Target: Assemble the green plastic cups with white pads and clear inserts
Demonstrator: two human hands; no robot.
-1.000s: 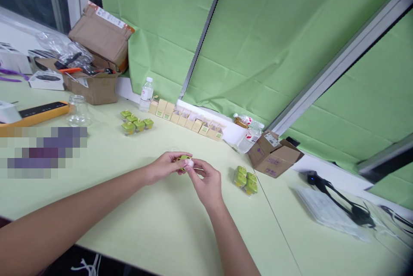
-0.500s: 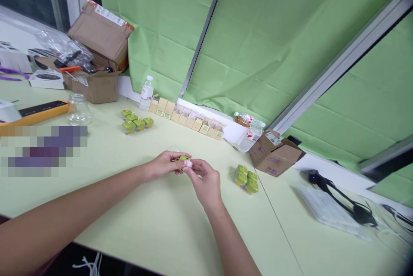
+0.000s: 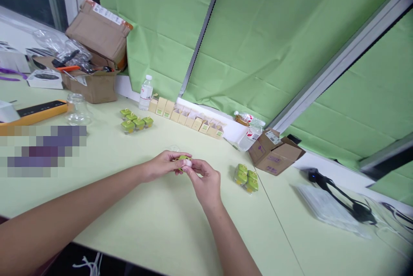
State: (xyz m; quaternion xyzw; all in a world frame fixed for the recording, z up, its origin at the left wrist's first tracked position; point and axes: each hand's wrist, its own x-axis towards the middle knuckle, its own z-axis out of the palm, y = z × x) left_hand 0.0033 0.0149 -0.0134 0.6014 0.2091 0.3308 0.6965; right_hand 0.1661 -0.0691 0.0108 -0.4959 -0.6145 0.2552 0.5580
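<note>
Above the middle of the table my two hands meet. My left hand [image 3: 163, 166] is closed around a small green lid [image 3: 184, 157], like those on the little containers nearby. A small white, rounded piece [image 3: 187, 163] shows against the lid; the fingertips of my right hand [image 3: 205, 182] pinch it, and its exact kind is unclear. Fingers cover much of both. Just behind my hands lies a small clear plastic piece [image 3: 174, 148], hard to make out. Several clear containers with green lids [image 3: 138, 123] stand to the left, and another group of green-lidded containers [image 3: 247, 178] to the right.
Small cardboard boxes [image 3: 183, 116] line the back edge beside an upright water bottle [image 3: 146, 93]. More bottles [image 3: 250, 136] and an open carton [image 3: 274, 153] are at the right. A glass jar [image 3: 78, 110], power strip [image 3: 45, 111] and filled cardboard box [image 3: 100, 86] occupy the left.
</note>
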